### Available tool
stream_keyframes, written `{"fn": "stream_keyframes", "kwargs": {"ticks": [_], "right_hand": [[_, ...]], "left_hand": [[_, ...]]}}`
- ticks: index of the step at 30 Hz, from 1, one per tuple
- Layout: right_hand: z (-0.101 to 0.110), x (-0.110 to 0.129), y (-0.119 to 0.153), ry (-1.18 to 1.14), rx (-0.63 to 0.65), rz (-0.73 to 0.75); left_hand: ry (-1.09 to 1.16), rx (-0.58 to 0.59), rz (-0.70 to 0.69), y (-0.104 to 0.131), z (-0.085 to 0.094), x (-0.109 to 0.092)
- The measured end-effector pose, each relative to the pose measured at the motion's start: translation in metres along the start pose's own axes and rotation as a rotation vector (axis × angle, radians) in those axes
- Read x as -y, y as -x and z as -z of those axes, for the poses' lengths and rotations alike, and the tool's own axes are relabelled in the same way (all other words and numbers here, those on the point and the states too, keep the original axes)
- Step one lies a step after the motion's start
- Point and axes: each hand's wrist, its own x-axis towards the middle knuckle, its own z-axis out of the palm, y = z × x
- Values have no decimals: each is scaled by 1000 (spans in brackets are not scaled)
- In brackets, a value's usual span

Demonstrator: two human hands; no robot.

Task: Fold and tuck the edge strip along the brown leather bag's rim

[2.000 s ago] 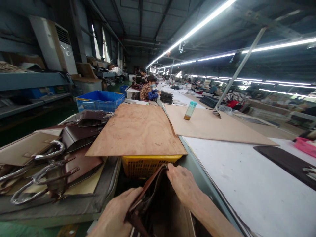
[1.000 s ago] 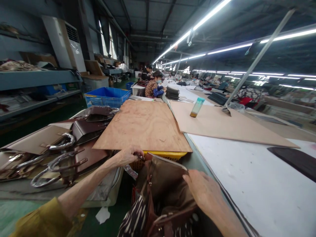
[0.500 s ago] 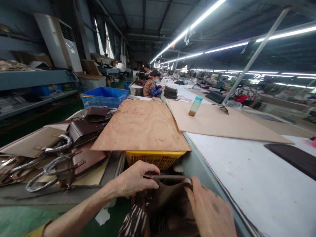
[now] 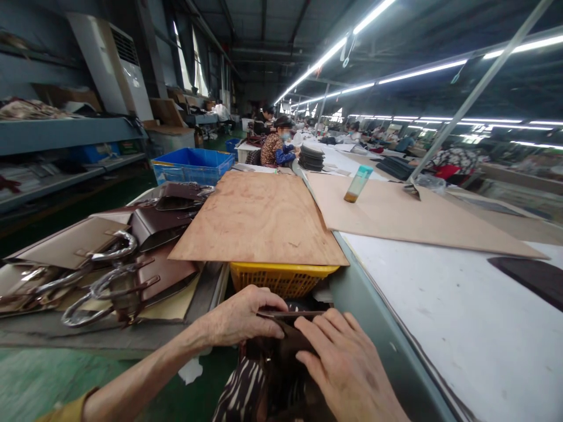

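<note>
A dark brown leather bag [image 4: 281, 351] lies on my lap, low in the middle of the view. My left hand [image 4: 240, 316] grips the bag's upper rim from the left, fingers curled over the edge. My right hand [image 4: 347, 366] lies flat on the bag from the right, fingers stretched toward the rim and pressing the leather down. Most of the bag is hidden under both hands. A striped fabric [image 4: 241, 390] shows below the bag.
A yellow basket [image 4: 281, 278] under a plywood sheet [image 4: 259, 217] stands just beyond my hands. Brown bags with wrapped handles [image 4: 109, 264] pile on the left. A long white table [image 4: 440, 316] runs on the right, with a bottle [image 4: 357, 183] on cardboard. Other people work far down the line.
The bag's opening, held wide a second ago, is now flattened shut. My left hand came back from the basket to the rim; my right hand moved onto the leather.
</note>
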Motion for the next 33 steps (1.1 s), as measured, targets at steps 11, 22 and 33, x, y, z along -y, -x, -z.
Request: {"fn": "stream_keyframes", "kwargs": {"ticks": [11, 22, 33], "right_hand": [[-2, 10, -1, 29, 347, -175], [-2, -4, -2, -156, 455, -332], [-15, -7, 8, 215, 97, -105]], "left_hand": [[-16, -2, -28, 0, -3, 3], [-11, -21, -25, 1, -6, 0], [155, -48, 48, -2, -10, 4]]}}
